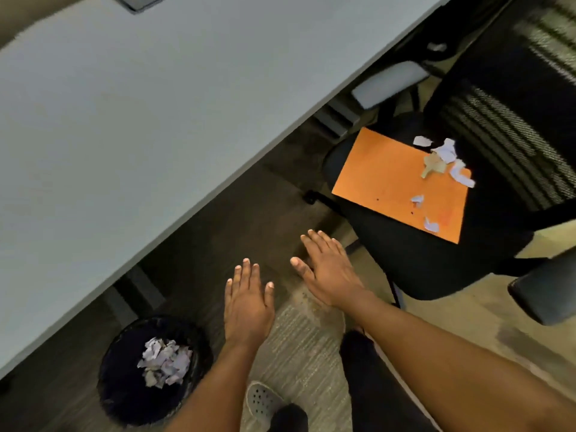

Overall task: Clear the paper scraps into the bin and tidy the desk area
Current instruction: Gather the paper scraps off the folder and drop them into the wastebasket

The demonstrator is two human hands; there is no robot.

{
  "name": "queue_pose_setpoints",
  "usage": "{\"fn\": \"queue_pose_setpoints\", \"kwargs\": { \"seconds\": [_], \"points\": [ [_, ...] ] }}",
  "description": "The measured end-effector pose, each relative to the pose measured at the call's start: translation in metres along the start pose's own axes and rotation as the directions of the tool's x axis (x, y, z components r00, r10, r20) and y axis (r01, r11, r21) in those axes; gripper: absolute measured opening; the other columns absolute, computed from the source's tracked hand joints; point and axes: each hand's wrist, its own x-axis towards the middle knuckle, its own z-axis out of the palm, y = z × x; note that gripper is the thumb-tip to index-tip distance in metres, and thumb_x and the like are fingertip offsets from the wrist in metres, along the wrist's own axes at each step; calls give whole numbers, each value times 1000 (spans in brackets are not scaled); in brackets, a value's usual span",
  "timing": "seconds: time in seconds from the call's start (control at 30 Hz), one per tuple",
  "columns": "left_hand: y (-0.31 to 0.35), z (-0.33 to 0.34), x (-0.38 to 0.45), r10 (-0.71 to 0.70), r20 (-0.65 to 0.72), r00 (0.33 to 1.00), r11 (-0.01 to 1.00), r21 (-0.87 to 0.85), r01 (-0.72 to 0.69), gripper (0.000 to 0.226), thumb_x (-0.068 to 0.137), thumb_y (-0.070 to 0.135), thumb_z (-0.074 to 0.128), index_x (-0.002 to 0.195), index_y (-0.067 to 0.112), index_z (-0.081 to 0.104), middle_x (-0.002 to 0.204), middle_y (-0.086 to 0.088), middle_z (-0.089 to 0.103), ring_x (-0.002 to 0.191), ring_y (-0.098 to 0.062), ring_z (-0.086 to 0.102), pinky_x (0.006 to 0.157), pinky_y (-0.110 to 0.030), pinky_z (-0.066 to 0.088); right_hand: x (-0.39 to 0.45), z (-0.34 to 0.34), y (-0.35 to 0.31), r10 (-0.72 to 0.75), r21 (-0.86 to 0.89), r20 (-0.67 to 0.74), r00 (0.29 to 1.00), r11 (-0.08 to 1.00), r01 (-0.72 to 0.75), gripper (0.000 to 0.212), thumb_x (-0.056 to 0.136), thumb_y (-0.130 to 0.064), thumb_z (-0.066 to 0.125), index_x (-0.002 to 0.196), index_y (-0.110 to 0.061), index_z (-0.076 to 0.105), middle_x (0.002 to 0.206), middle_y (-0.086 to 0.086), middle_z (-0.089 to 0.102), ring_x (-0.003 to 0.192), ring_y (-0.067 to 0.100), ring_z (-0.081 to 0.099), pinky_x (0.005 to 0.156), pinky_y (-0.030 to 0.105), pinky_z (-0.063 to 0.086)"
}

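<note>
Both hands are hanging out in front of the person, palms down, above the carpeted floor [296,338]. The left hand [247,302] is showing straight, slightly spread fingers; its grip is fully open and is holding nothing. The right hand [327,272] is reaching a little farther forward, fingers straight and close together, thumb sticking out to the left; its grip is likewise open and holding nothing. The two hands are lying near each other but not touching.

Below and to the left of the left hand, a dark round bin [124,385] is standing on the floor, just beside the table's edge, with a heap of crumpled paper scraps [165,361] sitting inside it. The grey table [140,104] is stretching away up and to the left of both hands.

Ahead and to the right of the right hand, a black office chair [420,263] is standing partly tucked under the table. An orange sheet [389,182] is lying flat on its seat, and more loose paper scraps [445,157] are resting on that sheet, most of them bunched at its far right corner, a few smaller bits nearer the right hand.

Under the left forearm, a grey perforated shoe [261,400] is showing on the floor.
</note>
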Motion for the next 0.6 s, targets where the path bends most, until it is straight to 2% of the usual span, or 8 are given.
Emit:
{"fn": "queue_pose_setpoints", "kwargs": {
  "seconds": [0.1, 0.2, 0.3, 0.4, 0.47, 0.6],
  "points": [
    [34, 5, 21, 85, 31, 996, 996, 33, -86, 59, 102, 42, 31, 154, 14, 23, 165, -4, 10, 151, -18, 4, 123, -38, 5, -1, -26, 45, 136, 36, -72, 988, 990, -134, 85, 90, -74, 6, 153, -19, 20, 163, 3, 14, 149, 19, 5, 121, 42, 10],
    [67, 16, 43, 155, 78, 985, 984, 70, -161, 59, 102, 41, 32, 154, 12, 23, 164, -5, 11, 151, -19, 6, 123, -39, 6, -4, -46, 93, 315, 79, -133, 940, 949, -307, 75, 96, -65, 23, 152, -15, 23, 160, 8, 21, 145, 27, 20, 114, 46, 26],
    [105, 31, 64, 212, 134, 968, 970, 94, -225, 60, 102, 42, 30, 154, 12, 22, 165, -5, 10, 151, -20, 6, 123, -39, 7, -11, -61, 141, 513, 142, -216, 831, 858, -493, 64, 97, -47, 45, 147, -11, 30, 148, 13, 37, 128, 32, 38, 103, 46, 39],
    [140, 45, 88, 248, 173, 953, 956, 113, -270, 62, 102, 44, 29, 154, 13, 20, 165, -5, 10, 151, -20, 5, 123, -40, 7, -10, -72, 182, 662, 240, -215, 718, 749, -618, 64, 96, -39, 54, 147, -10, 29, 141, 14, 38, 122, 32, 41, 98, 44, 43],
    [163, 55, 105, 265, 192, 945, 950, 117, -290, 62, 102, 44, 29, 155, 14, 19, 165, -5, 8, 151, -19, 4, 123, -40, 6, -3, -77, 205, 710, 293, -183, 680, 700, -651, 65, 95, -38, 57, 147, -12, 28, 142, 14, 35, 125, 32, 40, 99, 42, 43],
    [208, 75, 141, 323, 213, 922, 928, 117, -353, 61, 102, 42, 30, 154, 13, 19, 165, -6, 8, 151, -21, 5, 123, -40, 6, 19, -80, 242, 731, 307, -140, 668, 674, -672, 68, 93, -32, 62, 148, -15, 25, 141, 15, 33, 123, 31, 42, 98, 43, 44]
  ]
}}
